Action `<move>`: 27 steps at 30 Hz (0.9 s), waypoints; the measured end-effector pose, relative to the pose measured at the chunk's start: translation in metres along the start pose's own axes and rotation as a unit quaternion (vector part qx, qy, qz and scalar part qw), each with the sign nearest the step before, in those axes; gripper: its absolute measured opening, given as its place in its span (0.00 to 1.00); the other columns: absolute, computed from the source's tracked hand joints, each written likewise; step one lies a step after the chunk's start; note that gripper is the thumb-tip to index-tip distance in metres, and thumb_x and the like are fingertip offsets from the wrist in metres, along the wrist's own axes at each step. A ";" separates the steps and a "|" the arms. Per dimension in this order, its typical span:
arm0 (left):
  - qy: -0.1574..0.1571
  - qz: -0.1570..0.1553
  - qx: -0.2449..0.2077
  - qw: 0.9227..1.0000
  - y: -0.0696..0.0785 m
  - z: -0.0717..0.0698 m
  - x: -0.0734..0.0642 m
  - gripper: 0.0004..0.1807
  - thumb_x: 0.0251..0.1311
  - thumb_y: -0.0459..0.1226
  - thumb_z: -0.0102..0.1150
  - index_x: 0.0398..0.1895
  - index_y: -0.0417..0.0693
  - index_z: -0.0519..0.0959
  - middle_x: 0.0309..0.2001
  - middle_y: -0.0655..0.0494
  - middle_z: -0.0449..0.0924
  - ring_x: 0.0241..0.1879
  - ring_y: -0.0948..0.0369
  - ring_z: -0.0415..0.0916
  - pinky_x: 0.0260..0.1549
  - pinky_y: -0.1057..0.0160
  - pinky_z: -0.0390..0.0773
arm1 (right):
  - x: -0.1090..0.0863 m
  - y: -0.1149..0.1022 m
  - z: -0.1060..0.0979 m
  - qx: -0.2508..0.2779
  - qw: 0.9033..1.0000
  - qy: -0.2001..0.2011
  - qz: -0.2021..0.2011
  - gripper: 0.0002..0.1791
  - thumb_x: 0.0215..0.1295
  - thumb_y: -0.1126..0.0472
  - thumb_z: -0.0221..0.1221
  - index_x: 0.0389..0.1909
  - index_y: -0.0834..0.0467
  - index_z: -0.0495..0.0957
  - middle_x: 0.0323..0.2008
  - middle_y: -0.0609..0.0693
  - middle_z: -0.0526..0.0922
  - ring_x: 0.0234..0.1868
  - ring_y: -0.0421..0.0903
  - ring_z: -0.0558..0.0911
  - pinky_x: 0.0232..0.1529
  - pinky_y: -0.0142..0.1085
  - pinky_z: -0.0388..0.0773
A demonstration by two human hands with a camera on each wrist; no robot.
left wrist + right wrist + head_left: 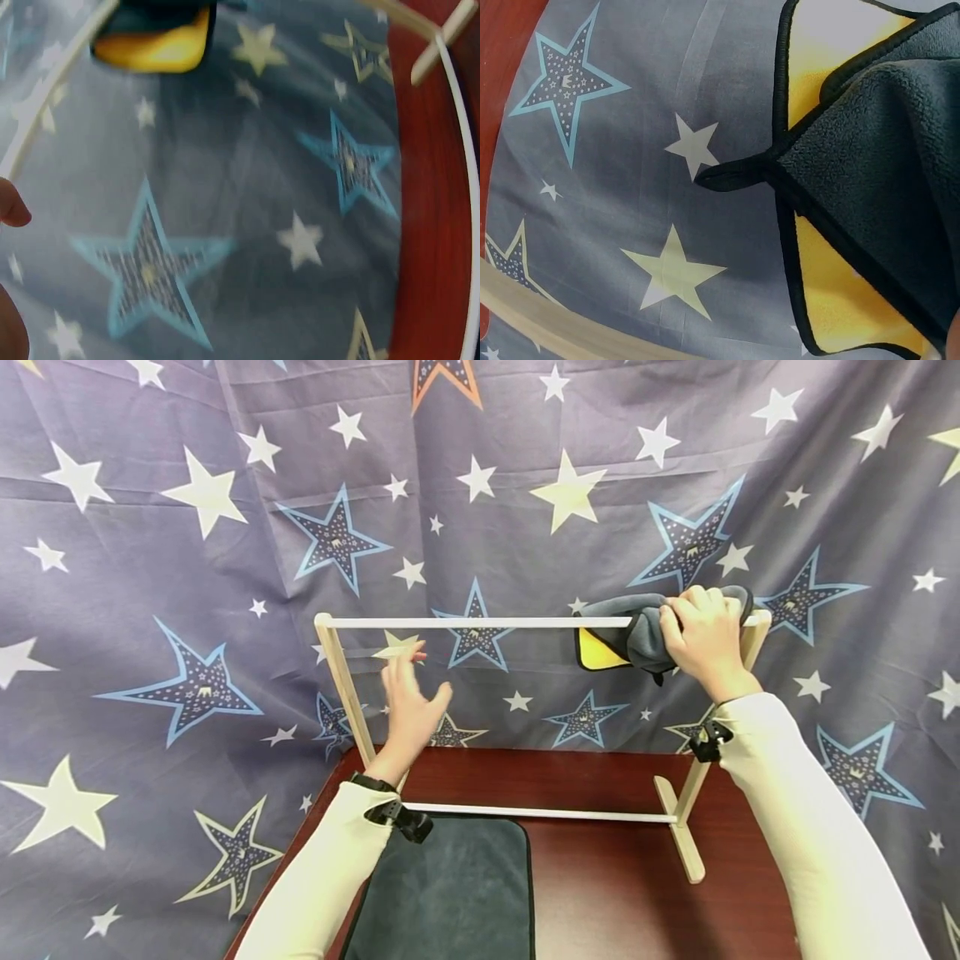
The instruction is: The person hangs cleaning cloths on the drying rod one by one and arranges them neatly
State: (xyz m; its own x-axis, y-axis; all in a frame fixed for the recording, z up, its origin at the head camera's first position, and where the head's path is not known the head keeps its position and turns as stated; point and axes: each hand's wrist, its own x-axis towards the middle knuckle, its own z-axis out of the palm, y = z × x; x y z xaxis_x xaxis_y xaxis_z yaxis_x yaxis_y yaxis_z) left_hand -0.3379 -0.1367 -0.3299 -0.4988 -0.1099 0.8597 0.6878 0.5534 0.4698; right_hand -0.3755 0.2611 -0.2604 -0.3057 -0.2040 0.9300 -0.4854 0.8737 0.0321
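Near the right end of a white top bar (480, 623), my right hand (705, 635) grips a bunched grey towel (648, 639). The towel has a yellow underside and black edging; it hangs over the bar. A black corner loop sticks out from it in the right wrist view, where the grey fabric (877, 142) overlaps the yellow side (847, 285). My left hand (412, 706) is raised below the bar's left end, fingers spread, holding nothing. Just a thumb or fingertip of it shows at the edge of the left wrist view, with the towel's yellow part (154, 51) farther off.
The wooden rack has a left post (345, 693), a right foot (681, 835) and a white lower bar (540, 813). A second grey towel (450, 885) lies flat on the dark red table (600, 877). Behind hangs a star-patterned curtain (517, 552).
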 end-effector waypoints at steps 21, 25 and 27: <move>-0.264 -0.144 -0.179 0.937 0.090 0.057 0.039 0.26 0.63 0.32 0.62 0.65 0.44 0.69 0.57 0.44 0.76 0.59 0.52 0.72 0.55 0.51 0.73 | -0.004 0.007 -0.006 0.080 0.996 -0.046 0.018 0.28 0.57 0.48 0.58 0.41 0.71 0.81 0.36 0.66 0.74 0.40 0.69 0.68 0.43 0.66 0.58; -0.259 -0.174 -0.192 0.930 0.091 0.064 0.040 0.26 0.63 0.33 0.62 0.65 0.45 0.70 0.58 0.47 0.77 0.60 0.53 0.72 0.55 0.54 0.75 | -0.006 0.010 -0.008 0.113 0.993 -0.040 0.014 0.27 0.53 0.50 0.60 0.41 0.71 0.80 0.37 0.67 0.73 0.40 0.69 0.67 0.44 0.66 0.57; -0.259 -0.186 -0.203 0.926 0.092 0.068 0.042 0.27 0.63 0.34 0.63 0.65 0.46 0.71 0.58 0.49 0.77 0.61 0.54 0.72 0.55 0.54 0.75 | -0.006 0.011 -0.009 0.123 0.992 -0.031 0.007 0.26 0.53 0.51 0.60 0.42 0.71 0.80 0.38 0.67 0.73 0.40 0.69 0.67 0.44 0.65 0.56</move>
State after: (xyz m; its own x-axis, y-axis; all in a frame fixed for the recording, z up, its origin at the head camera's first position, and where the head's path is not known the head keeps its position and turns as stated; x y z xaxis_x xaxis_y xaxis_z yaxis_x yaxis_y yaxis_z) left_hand -0.3308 -0.0343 -0.2644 -0.8547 0.2381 0.4614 0.5068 0.1891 0.8411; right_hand -0.3716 0.2761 -0.2625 -0.3598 -0.2260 0.9053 -0.6638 0.7438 -0.0781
